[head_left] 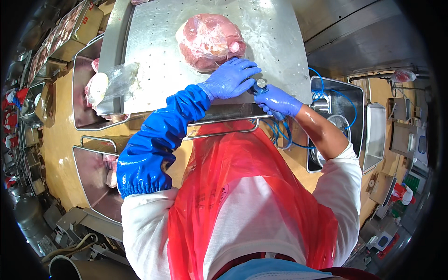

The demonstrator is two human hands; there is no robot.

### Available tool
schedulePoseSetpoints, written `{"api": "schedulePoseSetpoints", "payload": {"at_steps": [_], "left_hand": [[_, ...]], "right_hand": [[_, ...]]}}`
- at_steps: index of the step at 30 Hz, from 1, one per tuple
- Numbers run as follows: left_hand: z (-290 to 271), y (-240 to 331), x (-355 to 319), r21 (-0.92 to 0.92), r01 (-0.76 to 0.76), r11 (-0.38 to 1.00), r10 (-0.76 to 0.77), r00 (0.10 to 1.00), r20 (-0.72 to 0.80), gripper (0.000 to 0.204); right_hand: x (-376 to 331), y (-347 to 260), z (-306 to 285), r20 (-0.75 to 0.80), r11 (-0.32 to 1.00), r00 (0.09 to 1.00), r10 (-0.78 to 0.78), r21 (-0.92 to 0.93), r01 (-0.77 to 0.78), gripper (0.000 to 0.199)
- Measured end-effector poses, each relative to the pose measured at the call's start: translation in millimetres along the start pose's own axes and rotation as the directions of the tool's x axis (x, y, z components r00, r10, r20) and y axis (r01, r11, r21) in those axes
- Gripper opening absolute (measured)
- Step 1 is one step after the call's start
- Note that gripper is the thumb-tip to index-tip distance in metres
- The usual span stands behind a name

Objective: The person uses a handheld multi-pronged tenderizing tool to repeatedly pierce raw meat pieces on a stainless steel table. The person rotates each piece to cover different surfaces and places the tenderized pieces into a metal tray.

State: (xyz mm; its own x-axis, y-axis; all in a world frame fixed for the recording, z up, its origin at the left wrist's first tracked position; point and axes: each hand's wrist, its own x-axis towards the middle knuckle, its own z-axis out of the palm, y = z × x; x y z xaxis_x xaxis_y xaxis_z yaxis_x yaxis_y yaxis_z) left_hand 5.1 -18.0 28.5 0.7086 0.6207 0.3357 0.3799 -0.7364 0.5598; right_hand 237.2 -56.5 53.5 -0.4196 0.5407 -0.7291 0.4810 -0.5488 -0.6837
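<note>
Where meat (212, 42) rests, steel table (275, 56), tan floor (58, 144)

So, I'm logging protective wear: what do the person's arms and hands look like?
The left hand and right hand wear thin violet gloves. On the left, a shiny blue oversleeve, gathered at both ends, meets a white left sleeve. The right forearm is bare below a white right sleeve.

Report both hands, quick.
Left hand: open, fingers extended beside the meat; contact unclear.
Right hand: closed, holding a handheld tool with a round metal end.
</note>
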Motion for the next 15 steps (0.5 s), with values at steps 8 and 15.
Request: {"api": "schedulePoseSetpoints", "payload": {"at_steps": [8,15], "left_hand": [[0.9,1.2,2.3,0.011,-0.009,1.0,0.009,1.0,-0.009,0.044],[-61.6,2.3,65.0,0.598,-0.077,0.798,-0.07,0.973,0.219,0.069]], "right_hand": [[-2.5,0.4,-3.4,-0.005,0.999,0.999,0.039,-0.023,-0.039,0.012],[-1.3,-7.3,-12.3,-0.098,0.894,0.981,-0.165,-0.435,0.107,0.016]]}}
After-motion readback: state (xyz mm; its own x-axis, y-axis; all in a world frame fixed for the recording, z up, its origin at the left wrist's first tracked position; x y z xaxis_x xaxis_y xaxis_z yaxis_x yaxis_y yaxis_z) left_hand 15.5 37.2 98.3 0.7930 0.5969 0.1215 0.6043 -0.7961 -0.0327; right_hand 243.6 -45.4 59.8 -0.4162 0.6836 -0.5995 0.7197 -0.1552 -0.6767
